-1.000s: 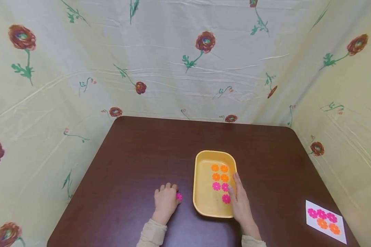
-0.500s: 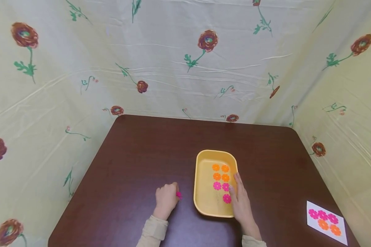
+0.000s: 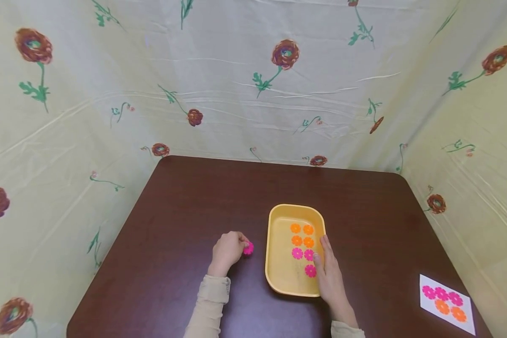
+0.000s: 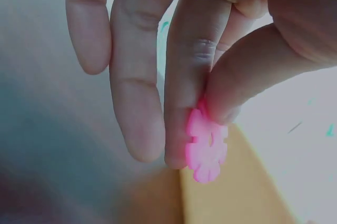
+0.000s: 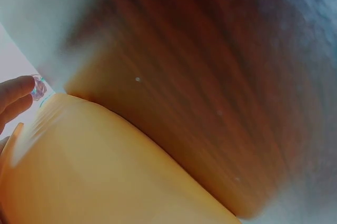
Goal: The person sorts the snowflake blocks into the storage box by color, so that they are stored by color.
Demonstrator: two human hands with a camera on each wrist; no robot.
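Note:
My left hand [image 3: 228,249] pinches a pink flower piece [image 3: 248,248] between thumb and fingers, lifted just left of the yellow tray [image 3: 279,277]. The left wrist view shows the same pink flower piece [image 4: 206,148] held at the fingertips [image 4: 179,150], with the tray's edge [image 4: 237,192] behind it. Inside the tray lie several orange flowers [image 3: 302,235] and three pink flowers [image 3: 303,260] in two columns. My right hand [image 3: 328,274] rests flat with straight fingers on the tray's right rim. The right wrist view shows the tray wall [image 5: 105,166] close up.
A dark brown table [image 3: 194,202] is bounded by floral cloth walls [image 3: 236,80] at the back and sides. A white card [image 3: 447,303] printed with pink and orange flowers lies near the front right corner.
My left hand picked the pink flower piece up off the table and moved forward and slightly right, toward the tray. The right hand stayed on the tray's rim.

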